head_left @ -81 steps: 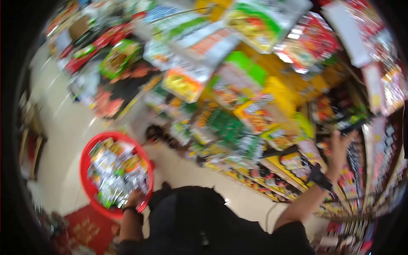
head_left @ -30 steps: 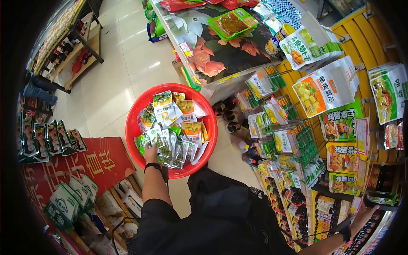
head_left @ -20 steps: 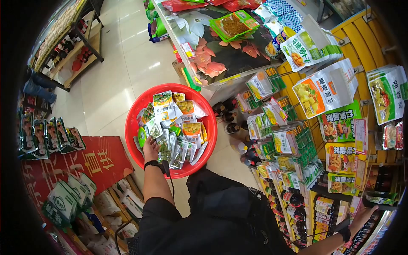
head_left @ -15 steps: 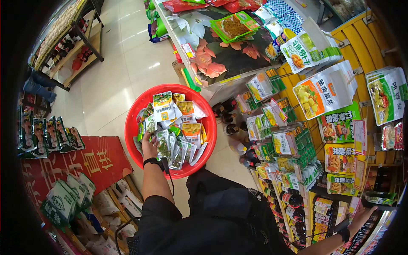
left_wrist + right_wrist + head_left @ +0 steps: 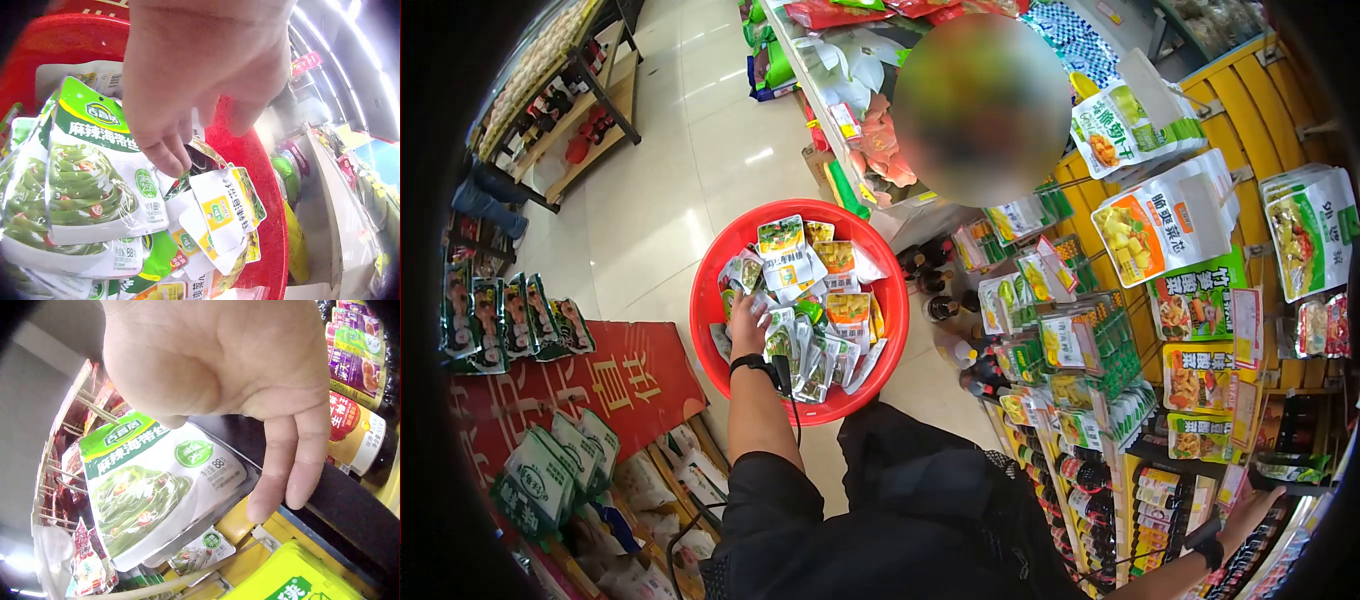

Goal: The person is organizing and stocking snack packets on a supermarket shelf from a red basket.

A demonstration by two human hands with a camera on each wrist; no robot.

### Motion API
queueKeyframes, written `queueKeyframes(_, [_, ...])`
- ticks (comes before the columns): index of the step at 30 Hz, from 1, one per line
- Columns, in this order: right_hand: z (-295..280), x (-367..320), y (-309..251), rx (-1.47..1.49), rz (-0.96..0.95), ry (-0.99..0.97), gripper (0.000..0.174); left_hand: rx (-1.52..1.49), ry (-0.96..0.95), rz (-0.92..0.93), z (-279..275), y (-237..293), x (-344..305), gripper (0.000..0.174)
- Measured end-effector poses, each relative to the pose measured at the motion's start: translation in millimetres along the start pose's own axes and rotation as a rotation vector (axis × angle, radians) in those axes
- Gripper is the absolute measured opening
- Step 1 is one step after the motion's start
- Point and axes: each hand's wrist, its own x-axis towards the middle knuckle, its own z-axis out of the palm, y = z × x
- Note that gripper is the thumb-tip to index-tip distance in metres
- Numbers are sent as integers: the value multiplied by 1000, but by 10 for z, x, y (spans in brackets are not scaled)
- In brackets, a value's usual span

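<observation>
My left hand (image 5: pixel 747 325) reaches into a red plastic basin (image 5: pixel 897 320) heaped with food packets. In the left wrist view its fingers (image 5: pixel 174 150) point down, fingertips right at the packets, thumb held apart. Beside them lie green-and-white packets of shredded kelp (image 5: pixel 94 187); smaller packets (image 5: pixel 215 209) lie under and beyond the fingertips. My right hand (image 5: pixel 1255 508) is out at the shelf on the right. Its fingers (image 5: pixel 303 462) extend over a black ledge (image 5: pixel 337 515) in the right wrist view, and the thumb side overlaps the top of a hanging kelp packet (image 5: pixel 144 487).
Pickle packets (image 5: pixel 1165 215) hang on a yellow slatted rack (image 5: pixel 1250 110), with sauce bottles (image 5: pixel 1165 500) on shelves below. A display table (image 5: pixel 840 50) stands beyond the basin, partly hidden by a blurred disc. A red sign (image 5: pixel 620 385) is at left.
The head view has turned since the first frame. My left hand has shifted up and left in the basin, and a small packet ahead of its fingers has moved the same way. The right hand stays nearly still lately.
</observation>
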Motion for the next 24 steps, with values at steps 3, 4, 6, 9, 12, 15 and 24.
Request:
queueKeyframes(3, [154,-107,-43,75,-12,20,68,70,-15,-30,-95,-100,162,70])
queueKeyframes(4, [186,-146,-54,61,-23,26,68,54,-24,-32,-114,-111,184,70])
queueKeyframes(6, [188,-179,-53,42,-54,18,67,22,-46,-34,-116,-130,248,72])
queueKeyframes(9, [-5,-10,-17,31,-139,-74,66,6,-14,-44,-26,-70,245,73])
queueKeyframes(12, [160,-152,-69,59,-126,-36,65,-12,29,-68,-45,-144,353,74])
queueKeyframes(15, [182,-118,-73,90,-130,-20,64,6,91,-73,-66,-169,467,72])
queueKeyframes(24, [-66,-131,4,-163,-151,12,95,528,-147,333,-574,12,706,45])
